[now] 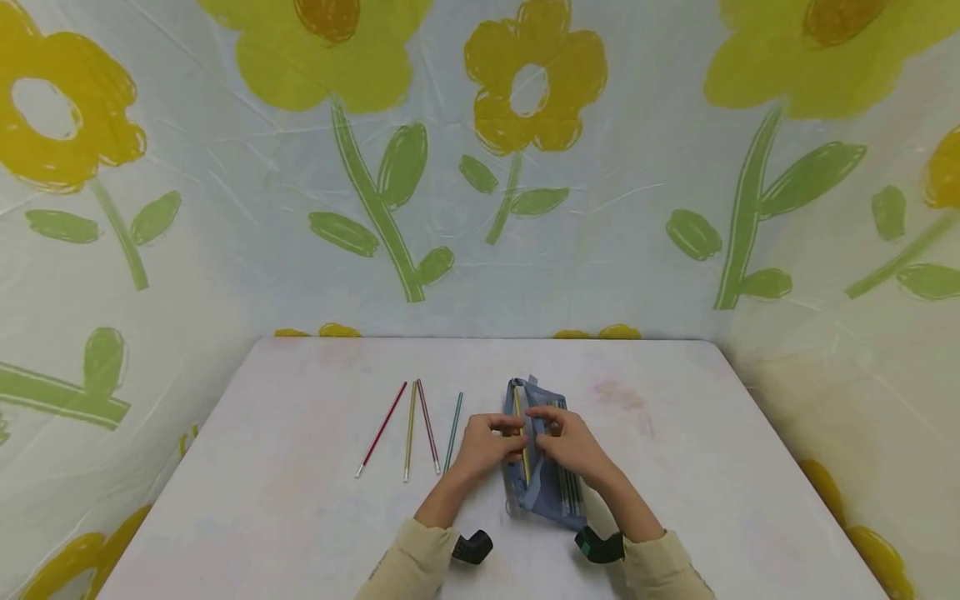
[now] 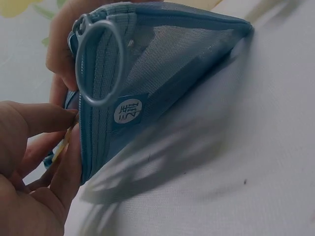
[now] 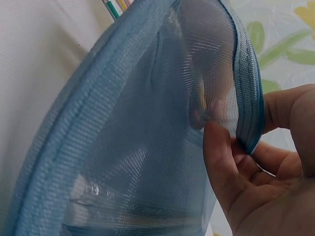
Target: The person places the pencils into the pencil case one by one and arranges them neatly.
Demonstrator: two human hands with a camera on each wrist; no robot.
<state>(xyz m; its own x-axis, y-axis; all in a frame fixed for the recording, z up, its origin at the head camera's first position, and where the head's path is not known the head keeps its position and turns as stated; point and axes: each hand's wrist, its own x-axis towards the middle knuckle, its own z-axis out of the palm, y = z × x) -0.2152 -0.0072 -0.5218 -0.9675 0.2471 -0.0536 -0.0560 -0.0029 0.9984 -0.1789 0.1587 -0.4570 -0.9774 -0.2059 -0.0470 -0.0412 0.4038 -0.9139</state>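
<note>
A blue mesh zippered pencil case (image 1: pixel 547 503) lies in front of me, its mouth spread, and a ring pull (image 2: pixel 120 64) hangs from its zipper. My left hand (image 1: pixel 483 448) pinches a yellow pencil (image 1: pixel 527 468) at the case's opening; its fingertips are partly hidden by the case edge in the left wrist view. With thumb and fingers, my right hand (image 1: pixel 576 443) grips the case's zippered edge (image 3: pixel 248 83). Several dark pencils (image 1: pixel 568 493) show through the mesh on the right side.
Left of the case, two red pencils (image 1: pixel 382 429), a yellow one (image 1: pixel 410 432) and a teal one (image 1: pixel 453 429) lie on the white table (image 1: pixel 285 467). A flower-printed cloth (image 1: pixel 600 208) hangs behind and at the sides.
</note>
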